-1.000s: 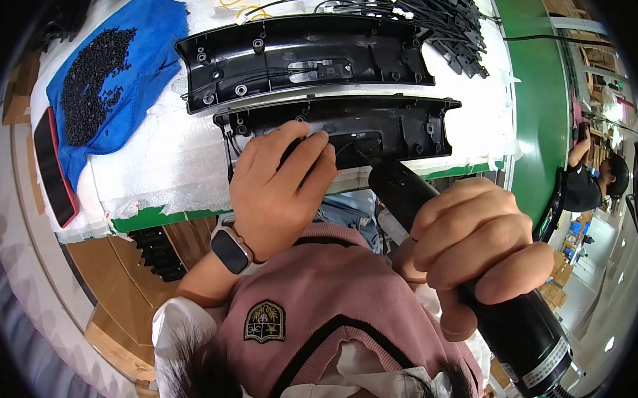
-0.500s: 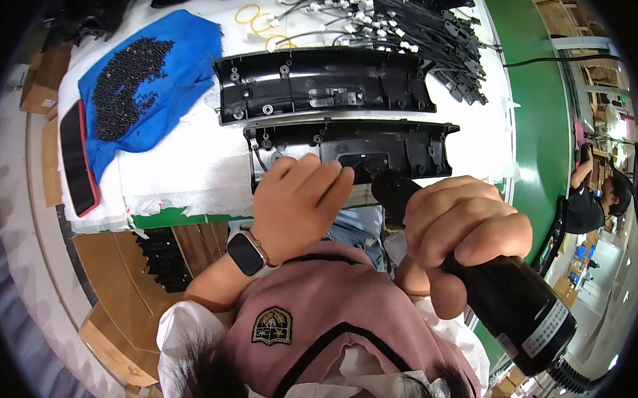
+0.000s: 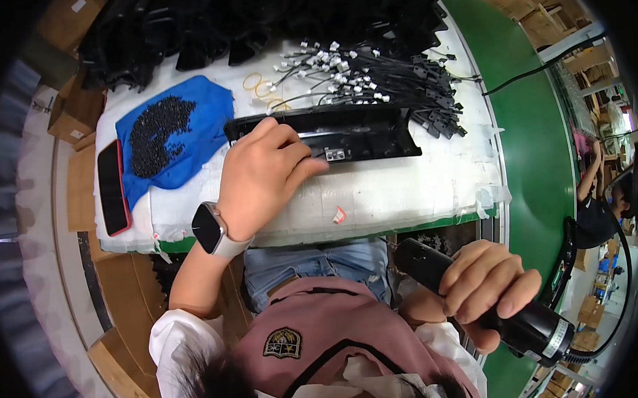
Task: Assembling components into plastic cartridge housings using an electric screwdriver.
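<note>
The right hand [image 3: 490,284] wraps round a black power driver [image 3: 425,264], nearer than the table's [image 3: 404,195] near edge; the left hand [image 3: 257,177], fingers curled, covers the left part of a black shell [image 3: 380,129] (any pinch is hidden). Lifted by that end alone, the shell could swing and snag the cables [image 3: 428,87] heaped far right.
</note>
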Tool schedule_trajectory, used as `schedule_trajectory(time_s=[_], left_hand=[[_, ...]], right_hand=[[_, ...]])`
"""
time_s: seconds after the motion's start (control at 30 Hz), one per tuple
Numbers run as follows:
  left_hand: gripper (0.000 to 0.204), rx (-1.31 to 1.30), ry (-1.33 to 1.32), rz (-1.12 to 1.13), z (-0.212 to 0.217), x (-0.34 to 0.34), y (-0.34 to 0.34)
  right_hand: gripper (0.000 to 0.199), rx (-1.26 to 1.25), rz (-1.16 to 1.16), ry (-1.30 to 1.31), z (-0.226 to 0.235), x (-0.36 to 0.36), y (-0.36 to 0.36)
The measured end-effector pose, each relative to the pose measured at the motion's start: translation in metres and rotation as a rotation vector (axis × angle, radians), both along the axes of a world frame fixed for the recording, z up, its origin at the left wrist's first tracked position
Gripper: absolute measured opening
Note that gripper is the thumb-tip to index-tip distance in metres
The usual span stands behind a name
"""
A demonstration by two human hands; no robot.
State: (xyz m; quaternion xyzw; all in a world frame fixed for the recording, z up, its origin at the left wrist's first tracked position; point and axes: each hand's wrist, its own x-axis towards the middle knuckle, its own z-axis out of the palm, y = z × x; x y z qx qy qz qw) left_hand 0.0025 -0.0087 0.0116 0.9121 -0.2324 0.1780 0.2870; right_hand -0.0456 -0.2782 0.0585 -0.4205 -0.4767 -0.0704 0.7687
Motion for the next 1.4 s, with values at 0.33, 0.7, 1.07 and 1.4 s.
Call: schedule_trajectory(time_s=[0.33,0.7,1.07,1.4], left_hand=[[0.059,0.234,0.004,0.028,-0.002,0.015,-0.016],[0.039,0.481,-0.096,0.125,-0.005,-0.016,-0.045],[0.047,0.074,-0.467,0.184,0.004,-0.052,-0.013],[0.032,-1.418,-0.217,0.802,-0.045,-0.233,0.175]], right_hand=[[0.043,-0.418,-1.023,0.548,-0.003,0.026,-0.039],[0.052,-1.533,-1.645,0.438,-0.065,0.093,-0.092],[0.058,-1.648,-1.748,0.09,-0.09,0.099,-0.078],[0.026,-0.926,-0.887,-0.189,-0.034,0.03,0.096]])
